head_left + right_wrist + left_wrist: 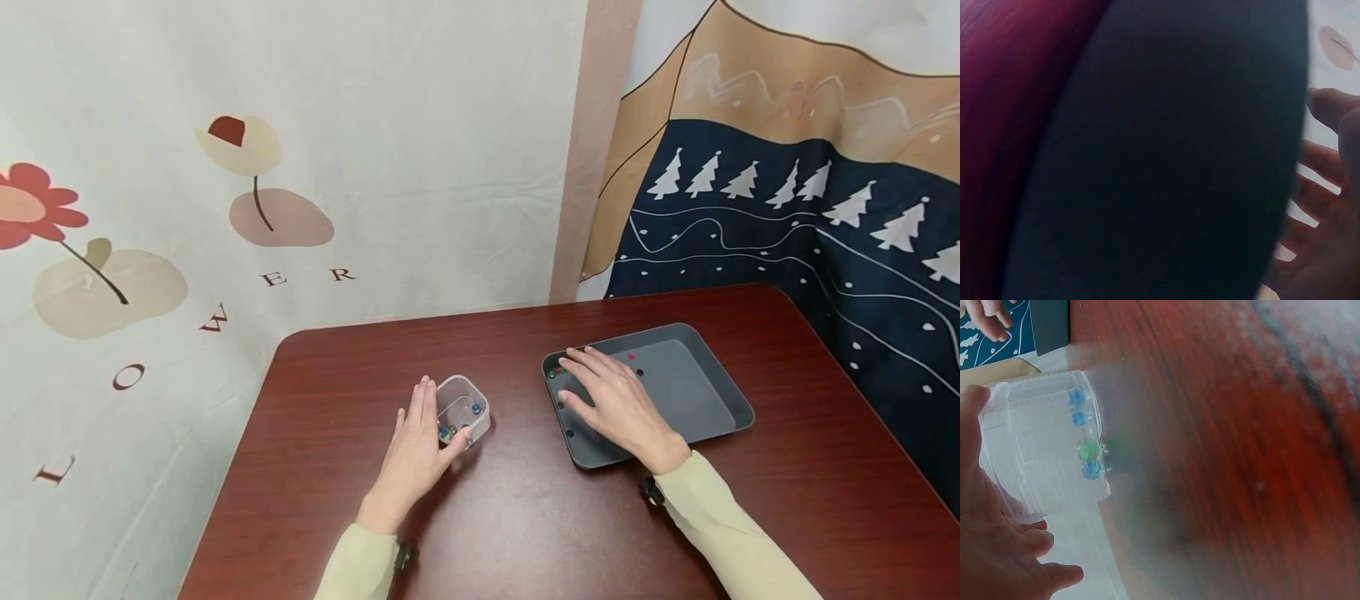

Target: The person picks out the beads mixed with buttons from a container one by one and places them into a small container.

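My left hand [412, 454] holds a small clear plastic container [482, 427] on the table, thumb on its near side and fingers along the left. Through the container's wall in the left wrist view, blue marbles and a green marble [1088, 449] lie along the bottom. My right hand [618, 404] hovers over the left part of a grey tray [686, 392], its fingers spread loosely. Small balls lie in that tray, among them a red one [632, 357], a dark one [640, 372] and a green one [552, 374] in the corner. The tray's wall blocks most of the right wrist view.
Both containers stand on a reddish-brown wooden table [525, 517], with a strip of bare wood between them. Behind the table hangs a pale curtain [450, 167] with flower prints, and a dark blue tree-patterned cloth [720, 225] hangs at the right.
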A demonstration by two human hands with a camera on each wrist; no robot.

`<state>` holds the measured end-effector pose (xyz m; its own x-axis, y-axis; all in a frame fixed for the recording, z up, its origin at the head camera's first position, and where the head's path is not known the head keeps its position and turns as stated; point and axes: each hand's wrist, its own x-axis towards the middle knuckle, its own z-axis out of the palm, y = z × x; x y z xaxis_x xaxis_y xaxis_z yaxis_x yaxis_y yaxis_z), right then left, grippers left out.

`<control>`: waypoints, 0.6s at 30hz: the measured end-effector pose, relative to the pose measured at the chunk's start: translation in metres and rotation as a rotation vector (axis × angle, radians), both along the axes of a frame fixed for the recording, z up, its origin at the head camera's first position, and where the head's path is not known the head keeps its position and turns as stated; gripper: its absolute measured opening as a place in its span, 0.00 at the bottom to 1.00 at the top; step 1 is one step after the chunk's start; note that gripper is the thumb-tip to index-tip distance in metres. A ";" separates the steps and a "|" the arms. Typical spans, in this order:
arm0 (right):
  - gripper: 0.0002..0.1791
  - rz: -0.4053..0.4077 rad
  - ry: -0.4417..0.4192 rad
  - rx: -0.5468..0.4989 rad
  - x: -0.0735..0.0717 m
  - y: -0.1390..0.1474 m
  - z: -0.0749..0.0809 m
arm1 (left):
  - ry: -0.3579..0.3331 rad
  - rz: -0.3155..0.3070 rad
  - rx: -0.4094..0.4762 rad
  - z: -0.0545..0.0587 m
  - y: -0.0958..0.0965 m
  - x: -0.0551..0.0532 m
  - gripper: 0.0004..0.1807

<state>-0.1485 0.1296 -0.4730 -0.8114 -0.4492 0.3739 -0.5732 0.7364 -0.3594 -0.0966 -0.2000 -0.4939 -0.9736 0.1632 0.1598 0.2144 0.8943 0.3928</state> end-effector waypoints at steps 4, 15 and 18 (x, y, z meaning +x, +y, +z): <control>0.32 -0.013 -0.026 0.031 -0.003 0.002 -0.005 | 0.002 -0.001 0.000 -0.001 0.000 0.000 0.54; 0.35 -0.051 -0.077 0.190 -0.014 0.000 -0.015 | 0.014 -0.002 0.003 -0.001 0.000 0.000 0.53; 0.36 -0.054 -0.094 0.218 -0.017 -0.001 -0.016 | 0.027 -0.002 0.006 -0.002 0.000 0.000 0.52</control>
